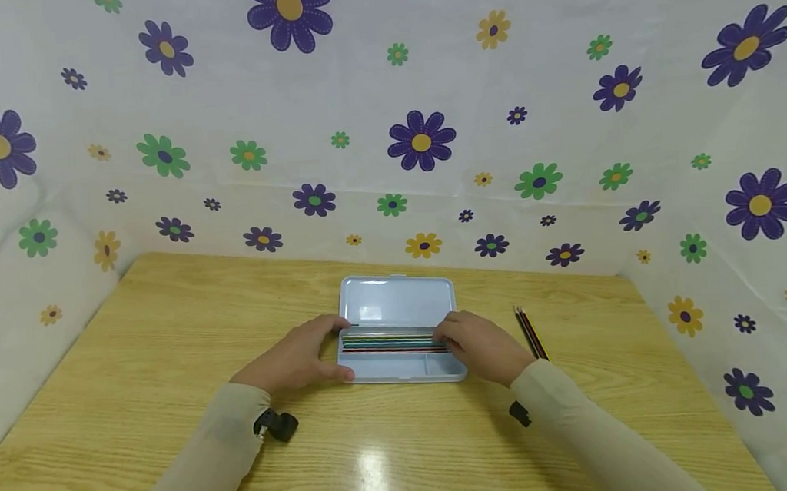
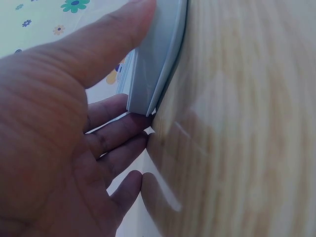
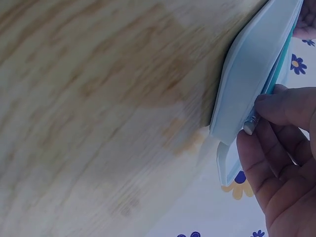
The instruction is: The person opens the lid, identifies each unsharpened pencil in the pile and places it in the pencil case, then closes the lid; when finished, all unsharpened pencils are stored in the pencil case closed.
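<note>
A light blue pencil case (image 1: 389, 367) lies on the table with its lid (image 1: 398, 299) raised at the back. Several pencils (image 1: 387, 344) of different colours lie lengthwise in its long compartment. My left hand (image 1: 298, 355) grips the case's left end, thumb at the front corner and fingers toward the hinge side. At the right end, my right hand (image 1: 480, 343) reaches over the rim. In the right wrist view its thumb and fingers pinch the eraser end of a pencil (image 3: 251, 122). My right hand hides the ends of the other pencils in the head view.
On the table (image 1: 416, 444), right of the case, lie a few dark pencils (image 1: 529, 333), one with yellow stripes, partly behind my right wrist. A flower-printed white cloth (image 1: 353, 87) hangs behind the table and at both sides. Small black cameras sit at both wrists.
</note>
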A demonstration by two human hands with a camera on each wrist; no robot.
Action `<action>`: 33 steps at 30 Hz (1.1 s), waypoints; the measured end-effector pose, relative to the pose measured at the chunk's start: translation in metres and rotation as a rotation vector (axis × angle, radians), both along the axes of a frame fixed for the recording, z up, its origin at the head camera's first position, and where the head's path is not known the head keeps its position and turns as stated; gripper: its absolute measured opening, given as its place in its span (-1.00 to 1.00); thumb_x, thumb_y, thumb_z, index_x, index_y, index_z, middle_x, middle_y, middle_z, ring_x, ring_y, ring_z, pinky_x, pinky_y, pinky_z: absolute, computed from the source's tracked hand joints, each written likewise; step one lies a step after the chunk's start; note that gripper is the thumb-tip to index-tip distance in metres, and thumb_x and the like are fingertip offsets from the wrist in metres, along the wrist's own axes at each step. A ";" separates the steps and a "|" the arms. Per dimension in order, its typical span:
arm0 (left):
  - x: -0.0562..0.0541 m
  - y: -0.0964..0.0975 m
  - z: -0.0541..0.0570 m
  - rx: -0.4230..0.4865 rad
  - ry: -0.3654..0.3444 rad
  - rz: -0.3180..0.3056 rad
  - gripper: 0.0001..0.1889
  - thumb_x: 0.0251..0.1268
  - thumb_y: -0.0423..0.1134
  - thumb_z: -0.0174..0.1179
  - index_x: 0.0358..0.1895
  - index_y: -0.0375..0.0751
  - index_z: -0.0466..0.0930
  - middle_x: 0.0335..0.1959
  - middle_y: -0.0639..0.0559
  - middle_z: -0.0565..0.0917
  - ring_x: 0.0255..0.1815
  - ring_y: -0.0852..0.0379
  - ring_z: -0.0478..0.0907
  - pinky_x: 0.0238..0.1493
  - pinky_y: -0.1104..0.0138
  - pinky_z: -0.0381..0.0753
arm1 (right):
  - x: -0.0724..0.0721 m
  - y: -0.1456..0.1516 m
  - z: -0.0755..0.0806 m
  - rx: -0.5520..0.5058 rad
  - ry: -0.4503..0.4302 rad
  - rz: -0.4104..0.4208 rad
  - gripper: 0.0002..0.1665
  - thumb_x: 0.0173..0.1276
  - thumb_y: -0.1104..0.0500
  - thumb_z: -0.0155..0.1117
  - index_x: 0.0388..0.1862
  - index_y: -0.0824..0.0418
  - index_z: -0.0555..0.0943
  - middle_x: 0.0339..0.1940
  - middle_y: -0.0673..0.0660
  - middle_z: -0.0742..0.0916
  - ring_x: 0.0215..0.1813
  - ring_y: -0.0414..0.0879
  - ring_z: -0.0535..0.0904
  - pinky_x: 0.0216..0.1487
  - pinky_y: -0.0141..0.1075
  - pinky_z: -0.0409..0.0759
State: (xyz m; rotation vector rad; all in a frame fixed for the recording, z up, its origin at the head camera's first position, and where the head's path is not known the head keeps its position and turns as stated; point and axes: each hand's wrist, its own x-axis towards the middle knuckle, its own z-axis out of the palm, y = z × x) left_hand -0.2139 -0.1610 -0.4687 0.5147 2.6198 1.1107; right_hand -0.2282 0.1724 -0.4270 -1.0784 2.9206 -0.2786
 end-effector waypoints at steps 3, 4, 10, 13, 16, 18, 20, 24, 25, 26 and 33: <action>0.000 0.000 0.000 -0.009 0.002 0.000 -0.05 0.03 0.21 0.56 0.47 -0.10 0.37 0.52 -0.07 0.40 0.59 -0.13 0.24 0.59 -0.08 0.19 | 0.000 -0.001 -0.001 0.007 -0.003 0.003 -0.82 0.45 0.32 0.34 -0.05 0.11 0.74 -0.13 -0.05 0.72 -0.07 -0.20 0.63 0.05 -0.24 0.70; 0.000 0.000 0.000 -0.012 0.001 0.001 -0.04 0.03 0.21 0.55 0.47 -0.10 0.36 0.52 -0.07 0.39 0.59 -0.13 0.23 0.59 -0.08 0.18 | 0.000 -0.002 -0.001 0.009 -0.004 0.002 -0.82 0.45 0.32 0.34 -0.05 0.11 0.74 -0.14 -0.05 0.72 -0.08 -0.20 0.62 0.04 -0.23 0.70; 0.001 -0.001 0.002 -0.009 -0.008 0.009 -0.05 0.04 0.21 0.55 0.48 -0.11 0.36 0.53 -0.07 0.38 0.60 -0.14 0.21 0.59 -0.09 0.18 | 0.000 -0.004 -0.002 0.014 0.011 -0.006 -0.83 0.44 0.30 0.37 -0.08 0.08 0.76 -0.16 -0.07 0.73 -0.13 -0.22 0.62 -0.01 -0.25 0.71; 0.002 -0.001 0.003 -0.012 -0.009 0.014 -0.05 0.05 0.18 0.56 0.48 -0.10 0.36 0.54 -0.06 0.38 0.60 -0.13 0.21 0.60 -0.08 0.18 | 0.000 -0.004 -0.002 0.007 0.012 -0.005 -0.83 0.43 0.31 0.37 -0.09 0.08 0.76 -0.17 -0.06 0.73 -0.15 -0.23 0.61 -0.03 -0.25 0.71; 0.001 -0.001 0.003 -0.019 -0.008 0.015 -0.06 0.06 0.17 0.56 0.49 -0.10 0.35 0.54 -0.06 0.37 0.60 -0.12 0.22 0.60 -0.07 0.18 | 0.000 -0.003 -0.002 0.002 0.011 -0.008 -0.83 0.42 0.31 0.38 -0.08 0.09 0.76 -0.16 -0.06 0.73 -0.15 -0.22 0.61 -0.03 -0.25 0.71; 0.001 -0.001 0.003 -0.020 -0.009 0.013 -0.06 0.06 0.17 0.56 0.49 -0.11 0.35 0.54 -0.06 0.37 0.60 -0.13 0.21 0.60 -0.07 0.17 | -0.001 -0.002 -0.002 0.002 0.016 -0.010 -0.83 0.42 0.31 0.38 -0.07 0.11 0.76 -0.15 -0.04 0.74 -0.14 -0.21 0.62 -0.02 -0.24 0.72; 0.000 -0.001 0.003 -0.020 -0.010 0.011 -0.05 0.06 0.17 0.56 0.49 -0.11 0.35 0.55 -0.06 0.36 0.60 -0.13 0.21 0.60 -0.08 0.18 | -0.002 0.000 -0.002 -0.005 0.016 -0.020 -0.82 0.43 0.30 0.38 -0.06 0.11 0.76 -0.14 -0.04 0.74 -0.11 -0.20 0.64 0.00 -0.24 0.72; -0.002 -0.003 0.000 -0.028 -0.002 0.009 -0.05 0.06 0.18 0.56 0.49 -0.10 0.35 0.54 -0.05 0.37 0.60 -0.12 0.22 0.59 -0.08 0.19 | -0.003 0.004 0.000 -0.058 -0.004 -0.056 -0.81 0.43 0.31 0.37 -0.04 0.14 0.76 -0.10 -0.01 0.75 -0.07 -0.17 0.66 0.02 -0.22 0.72; -0.002 -0.003 0.000 -0.029 0.002 0.008 -0.05 0.06 0.19 0.55 0.49 -0.10 0.35 0.54 -0.06 0.38 0.59 -0.13 0.23 0.59 -0.09 0.20 | -0.003 0.006 0.000 -0.077 -0.013 -0.071 -0.81 0.43 0.30 0.37 -0.03 0.13 0.76 -0.09 -0.02 0.75 -0.07 -0.18 0.66 0.02 -0.22 0.71; -0.003 -0.004 -0.001 -0.033 0.001 0.010 -0.05 0.06 0.20 0.55 0.49 -0.09 0.35 0.54 -0.05 0.38 0.59 -0.11 0.23 0.59 -0.08 0.20 | -0.003 0.007 0.001 -0.099 -0.019 -0.081 -0.81 0.43 0.31 0.37 -0.03 0.13 0.76 -0.10 -0.01 0.74 -0.08 -0.18 0.65 0.00 -0.22 0.71; -0.004 -0.009 -0.006 -0.033 0.009 -0.002 -0.02 0.04 0.24 0.54 0.49 -0.09 0.35 0.53 -0.03 0.39 0.59 -0.10 0.24 0.59 -0.06 0.21 | -0.003 0.023 -0.001 -0.205 -0.011 -0.133 -0.82 0.45 0.31 0.33 -0.03 0.16 0.74 -0.10 0.00 0.74 -0.10 -0.15 0.65 -0.02 -0.20 0.71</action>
